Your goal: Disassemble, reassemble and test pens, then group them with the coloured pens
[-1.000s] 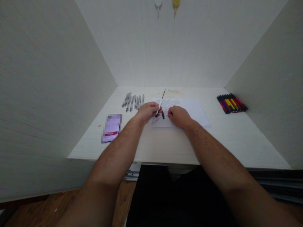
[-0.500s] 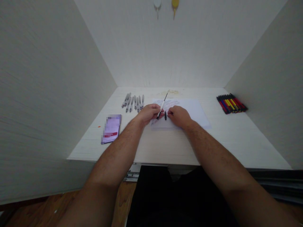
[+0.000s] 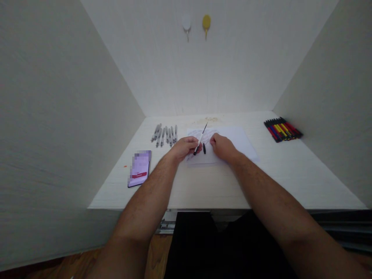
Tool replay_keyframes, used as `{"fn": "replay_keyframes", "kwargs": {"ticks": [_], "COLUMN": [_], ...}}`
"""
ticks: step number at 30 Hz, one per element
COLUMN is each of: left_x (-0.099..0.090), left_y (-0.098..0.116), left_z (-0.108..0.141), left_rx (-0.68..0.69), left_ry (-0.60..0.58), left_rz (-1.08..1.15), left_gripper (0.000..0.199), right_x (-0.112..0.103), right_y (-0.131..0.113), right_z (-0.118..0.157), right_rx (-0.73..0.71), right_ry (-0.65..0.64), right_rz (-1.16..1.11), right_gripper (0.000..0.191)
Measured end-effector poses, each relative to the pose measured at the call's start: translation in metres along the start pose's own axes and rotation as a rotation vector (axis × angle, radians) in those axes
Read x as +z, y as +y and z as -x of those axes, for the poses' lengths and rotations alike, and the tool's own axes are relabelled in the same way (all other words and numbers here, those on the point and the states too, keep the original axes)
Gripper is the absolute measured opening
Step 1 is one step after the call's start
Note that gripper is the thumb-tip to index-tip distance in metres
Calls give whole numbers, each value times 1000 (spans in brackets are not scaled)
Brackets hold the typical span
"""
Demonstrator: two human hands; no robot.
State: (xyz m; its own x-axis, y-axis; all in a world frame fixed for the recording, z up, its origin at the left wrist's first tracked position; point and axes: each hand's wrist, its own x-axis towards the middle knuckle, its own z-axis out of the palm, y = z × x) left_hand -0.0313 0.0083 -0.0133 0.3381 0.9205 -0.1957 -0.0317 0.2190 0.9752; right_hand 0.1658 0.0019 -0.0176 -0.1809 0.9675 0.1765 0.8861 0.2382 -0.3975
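My left hand (image 3: 187, 148) is closed around a slim white pen (image 3: 200, 140) with a black lower end and a thin dark tip pointing away from me. Just to its right, a small black pen cap or pen part (image 3: 204, 148) lies on the white paper (image 3: 235, 141). On the far side of that black part, my right hand (image 3: 223, 146) rests over the paper with its fingers curled together. Whatever its fingertips may hold is hidden. Grey scribbles cover the paper's left portion.
Several clear pen barrels (image 3: 164, 135) lie at the left back. Nearer me is a phone (image 3: 140, 168) with a lit screen. Several coloured pens (image 3: 282, 130) are lined up by the right wall. White and yellow hooks (image 3: 206, 22) hang on the back wall.
The camera view has tilted up a little, showing more of the wall hooks. My right hand has drawn slightly away from the small black part. The pen stays in my left hand.
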Motion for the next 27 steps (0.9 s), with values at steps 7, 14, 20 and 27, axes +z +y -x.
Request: {"fn": "replay_keyframes", "kwargs": {"ticks": [7, 14, 20, 27], "left_x": [-1, -2, -5, -5], "left_y": [-3, -6, -10, -10], "left_z": [0, -2, -5, -5], "left_rx": [24, 41, 72, 81], "left_ry": [-29, -39, -28, -23], "left_rz": [-70, -204, -255, -282], "left_gripper": [12, 15, 17, 17], "right_x": [0, -5, -8, -11], "right_y": [13, 5, -1, -4], "right_z": [-11, -13, -11, -9], "right_rx": [20, 200, 187, 179], "right_ry": [257, 284, 289, 281], "right_rz": [-579, -1135, -1195, -1194], "right_gripper": [22, 19, 22, 20]}}
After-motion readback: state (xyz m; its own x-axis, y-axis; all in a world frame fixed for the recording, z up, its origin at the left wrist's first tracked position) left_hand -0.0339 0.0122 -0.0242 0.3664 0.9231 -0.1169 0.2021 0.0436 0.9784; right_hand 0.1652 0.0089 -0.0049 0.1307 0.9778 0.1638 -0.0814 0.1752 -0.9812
